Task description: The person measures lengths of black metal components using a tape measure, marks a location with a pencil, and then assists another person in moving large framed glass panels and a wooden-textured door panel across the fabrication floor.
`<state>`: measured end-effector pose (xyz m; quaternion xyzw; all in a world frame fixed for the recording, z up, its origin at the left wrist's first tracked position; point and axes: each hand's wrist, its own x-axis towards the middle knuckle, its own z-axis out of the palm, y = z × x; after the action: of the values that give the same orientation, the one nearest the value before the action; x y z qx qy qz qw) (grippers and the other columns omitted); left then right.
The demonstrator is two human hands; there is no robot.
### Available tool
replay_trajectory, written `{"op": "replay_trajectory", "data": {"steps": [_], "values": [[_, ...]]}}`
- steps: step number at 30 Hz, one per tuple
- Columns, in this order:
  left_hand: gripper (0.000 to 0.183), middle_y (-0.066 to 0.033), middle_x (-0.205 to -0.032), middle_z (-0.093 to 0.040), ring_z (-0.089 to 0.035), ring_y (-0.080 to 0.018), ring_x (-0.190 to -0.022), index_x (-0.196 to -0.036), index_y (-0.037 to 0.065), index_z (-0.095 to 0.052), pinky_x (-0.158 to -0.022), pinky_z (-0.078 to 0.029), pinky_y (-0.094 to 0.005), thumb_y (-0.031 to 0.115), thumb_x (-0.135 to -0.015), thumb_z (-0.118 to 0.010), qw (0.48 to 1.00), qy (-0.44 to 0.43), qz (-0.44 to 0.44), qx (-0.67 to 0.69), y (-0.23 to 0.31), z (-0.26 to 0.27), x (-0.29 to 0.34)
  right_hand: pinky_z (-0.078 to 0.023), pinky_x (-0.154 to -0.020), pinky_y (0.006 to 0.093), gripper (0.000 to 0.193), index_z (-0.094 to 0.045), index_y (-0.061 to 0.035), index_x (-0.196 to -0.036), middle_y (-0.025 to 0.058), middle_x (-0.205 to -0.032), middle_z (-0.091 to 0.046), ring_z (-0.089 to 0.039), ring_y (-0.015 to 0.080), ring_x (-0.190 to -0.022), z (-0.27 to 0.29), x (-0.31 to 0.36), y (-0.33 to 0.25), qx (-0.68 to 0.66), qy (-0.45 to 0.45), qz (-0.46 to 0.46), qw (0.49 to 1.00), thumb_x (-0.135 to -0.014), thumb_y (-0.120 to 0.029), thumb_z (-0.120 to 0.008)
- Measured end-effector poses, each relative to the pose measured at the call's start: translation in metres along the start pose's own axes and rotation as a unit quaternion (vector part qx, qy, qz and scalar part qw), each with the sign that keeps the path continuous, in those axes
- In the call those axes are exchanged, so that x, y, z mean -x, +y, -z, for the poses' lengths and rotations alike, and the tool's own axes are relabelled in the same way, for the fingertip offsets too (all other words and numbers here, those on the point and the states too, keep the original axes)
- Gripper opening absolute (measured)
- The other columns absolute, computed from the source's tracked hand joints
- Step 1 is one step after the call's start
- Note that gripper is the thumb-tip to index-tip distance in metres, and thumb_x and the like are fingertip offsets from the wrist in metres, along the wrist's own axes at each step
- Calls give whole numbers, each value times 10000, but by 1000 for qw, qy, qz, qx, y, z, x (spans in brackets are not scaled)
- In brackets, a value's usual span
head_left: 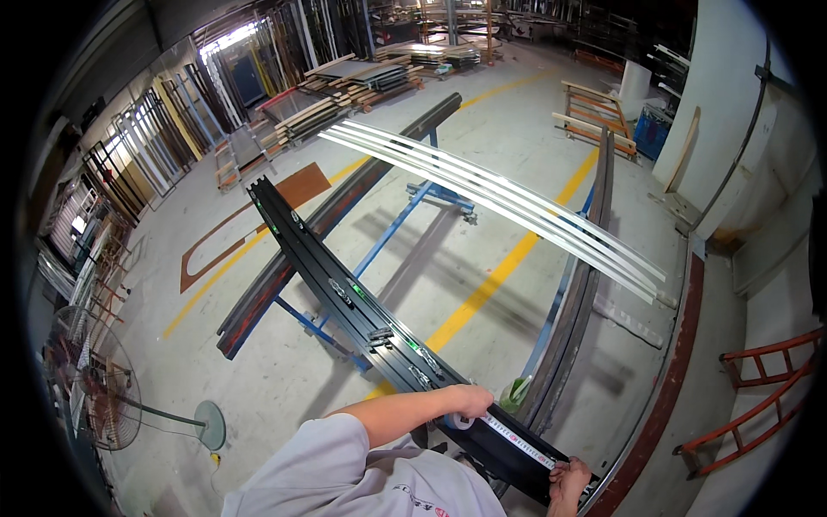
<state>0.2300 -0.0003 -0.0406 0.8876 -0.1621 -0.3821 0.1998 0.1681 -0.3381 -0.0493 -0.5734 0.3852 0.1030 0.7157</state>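
Tape measure (521,441), white-bladed, drawn out straight along the near end of the black profiles (320,265), between two bare hands. Left hand (469,400) closed, knuckles up, grasping the tape measure at the end farther up the black profiles, just above a small round pale thing (462,422) (too covered to name). Right hand (570,482) at the near tip of the black profiles, fingers bent against the other end of the blade; pinching or merely pressing, impossible to tell.

On top of the black profiles, small metal fittings (379,338) in loose clusters, with green labels (359,291) dotted between. Crossing beneath the black profiles, a dark beam (392,168) with blue supports; toward their near end, a second dark beam (586,302). Just beside that near end, a green-and-clear item (515,392) (bag or bottle, hard to say). To the right of the black profiles, well apart, four slim white strips (482,194) across both beams.

Left of the black profiles, a standing fan (95,379) and, nearer their far end, a brown cut-out panel (211,246) on the floor. Far to the right of the black profiles, an orange ladder (749,435). Beyond their far end, stacked boards (349,90).
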Motion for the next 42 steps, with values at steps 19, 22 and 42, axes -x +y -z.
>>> {"op": "replay_trajectory", "data": {"steps": [19, 22, 42], "values": [[281, -252, -974, -685, -662, -397, -938, -954, -46, -708, -807, -517, -458, 210, -850, -654, 1000, -8, -4, 28, 4, 8, 9, -492, -658, 499, 236, -657, 28, -746, 213, -667, -617, -613, 422, -658, 0, 24, -19, 598, 21, 288, 747, -779, -204, -687], [292, -249, -981, -685, -661, -398, -940, -968, -41, -705, -811, -515, -461, 223, -853, -659, 1000, -5, -8, 28, 7, 7, 6, -503, -674, 486, 204, -679, 8, -781, 206, -697, -626, -623, 409, -685, -1, 39, -31, 576, 23, 277, 769, -782, -196, -684], [330, -252, -958, -680, -661, -391, -931, -942, -54, -693, -820, -511, -459, 250, -863, -594, 1000, 1, -14, -10, -7, -3, -3, -525, -665, 450, 315, -645, -69, -768, 134, -785, -659, -649, 347, -747, 2, 0, -68, 734, -281, 443, 431, -866, -369, -636]]}}
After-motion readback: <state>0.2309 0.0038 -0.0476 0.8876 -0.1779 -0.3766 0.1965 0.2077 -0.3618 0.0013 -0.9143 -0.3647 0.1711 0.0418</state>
